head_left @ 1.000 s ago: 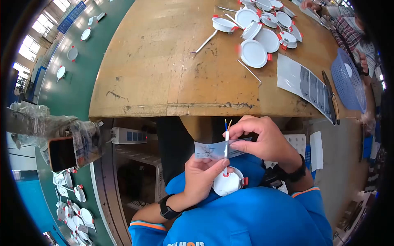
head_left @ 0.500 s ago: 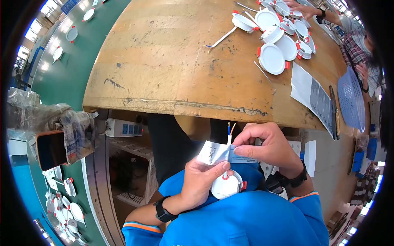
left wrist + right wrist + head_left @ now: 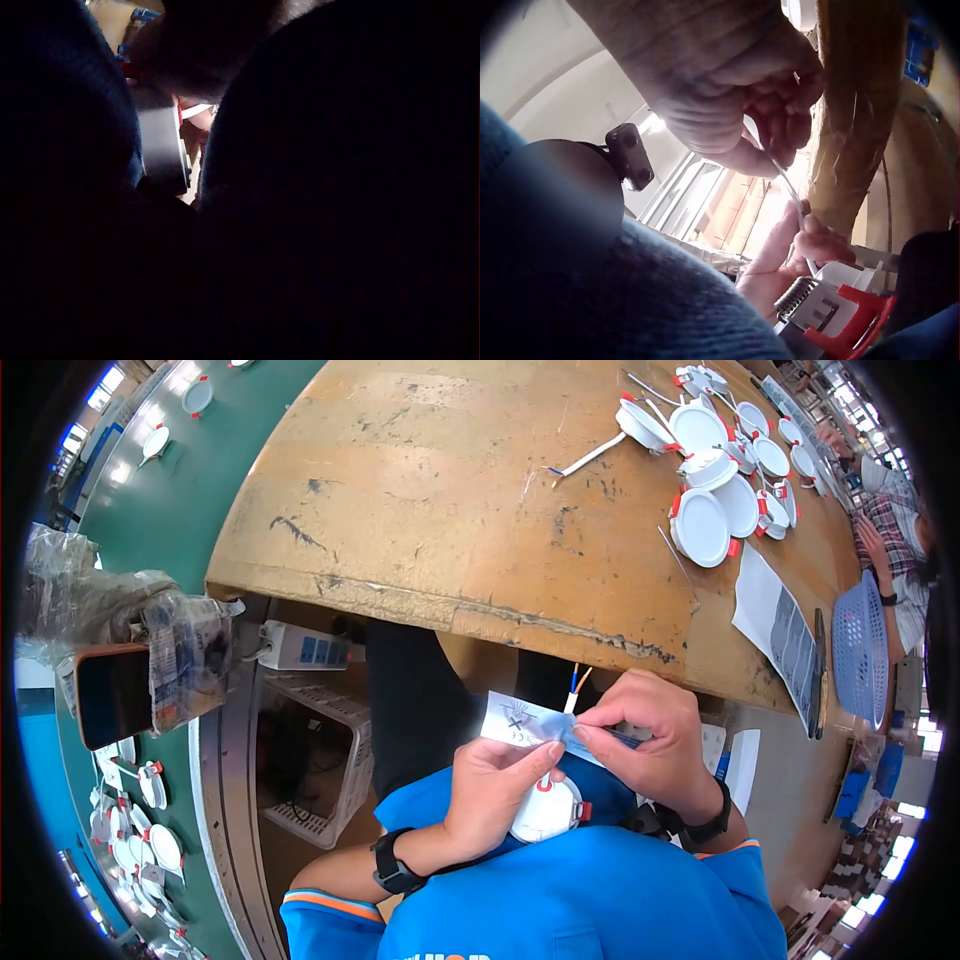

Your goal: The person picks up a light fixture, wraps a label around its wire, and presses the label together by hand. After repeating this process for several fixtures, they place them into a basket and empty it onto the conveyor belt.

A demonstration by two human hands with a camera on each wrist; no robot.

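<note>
A round white downlight (image 3: 545, 812) with red clips lies against my blue shirt, its white cable (image 3: 571, 703) running up to bare-ended blue and brown wires. My left hand (image 3: 492, 790) pinches the cable under its thumb, just above the lamp. A printed silvery label (image 3: 512, 720) crosses the cable there, its left part standing flat over my left fingers. My right hand (image 3: 655, 735) pinches the label between thumb and forefinger, right beside the cable. In the right wrist view, the lamp's red clip (image 3: 855, 322) and spring (image 3: 793, 297) show; the left wrist view is mostly dark.
More downlights (image 3: 700, 525) are piled on the wooden table (image 3: 420, 510), near a label sheet (image 3: 770, 620), a dark slim tool (image 3: 820, 675) and a blue basket (image 3: 862, 650). At left, a phone (image 3: 112, 695) hangs by a green belt (image 3: 150, 490) with lamps. Another person sits at far right.
The label has tilted, its right side now drawn down and back along the cable by my right fingers. My left hand keeps its hold. The head view has shifted and turned.
</note>
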